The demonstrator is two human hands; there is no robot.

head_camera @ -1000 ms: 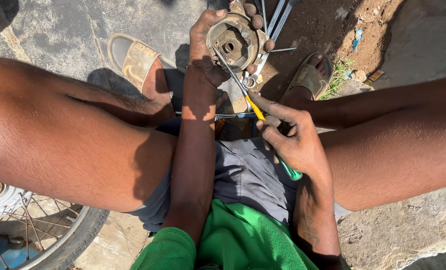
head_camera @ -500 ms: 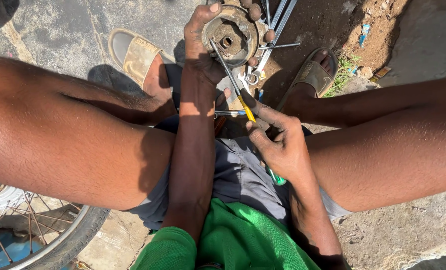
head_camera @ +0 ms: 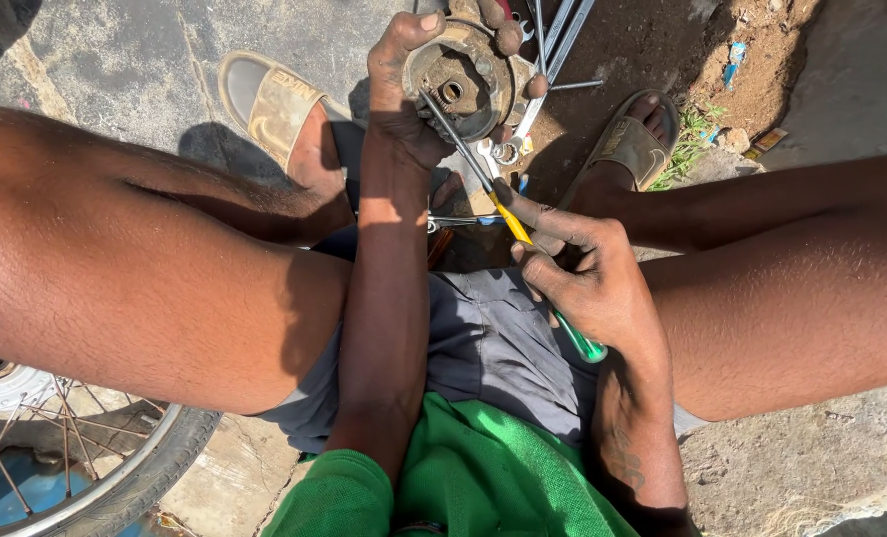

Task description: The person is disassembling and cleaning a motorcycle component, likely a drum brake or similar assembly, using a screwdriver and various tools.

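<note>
My left hand (head_camera: 403, 89) grips a round, rusty metal hub (head_camera: 463, 75) from its left side and holds it tilted above the ground at the top centre. My right hand (head_camera: 588, 283) is closed around a screwdriver (head_camera: 508, 219) with a yellow and green handle. Its long metal shaft runs up and left, and the tip rests inside the open face of the hub. I sit with both bare knees spread wide and my arms reaching forward between them.
Several wrenches and metal rods (head_camera: 553, 40) lie on the dirt just beyond the hub. My feet wear sandals, one at upper left (head_camera: 274, 99) and one at upper right (head_camera: 632, 149). A spoked wheel with a tyre (head_camera: 75, 467) lies at lower left.
Both hands and the hub have shifted slightly upward in view. The screwdriver tip stays in the hub's face, and my right hand's grip is unchanged.
</note>
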